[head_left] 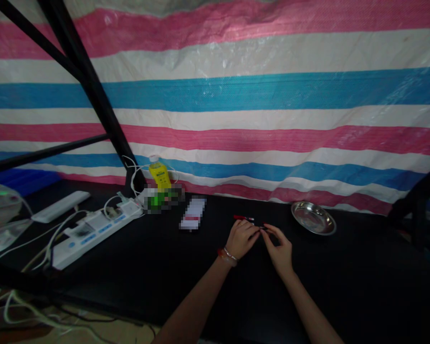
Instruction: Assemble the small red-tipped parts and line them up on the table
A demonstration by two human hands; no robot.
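My left hand (241, 239), with bracelets at the wrist, is above the black tabletop with its fingers closed. Close beside it, my right hand (280, 246) has thumb and fingers pinched together. The fingertips of both hands meet around a small dark thing (263, 228), too small and dim to name. A bit of red shows by the right fingertips. Just beyond my left fingers lies a thin red piece with a silvery end (242, 218), its kind unclear. To the right of my hands sits a round, shallow metal dish (313, 218).
A pixelated phone (193, 213) lies left of my hands. Further left are a yellow bottle (159, 174), a white power strip (96, 234) with plugs and cables, and a black metal frame (93, 95). A striped plastic sheet (254, 91) hangs behind the black table (146, 277).
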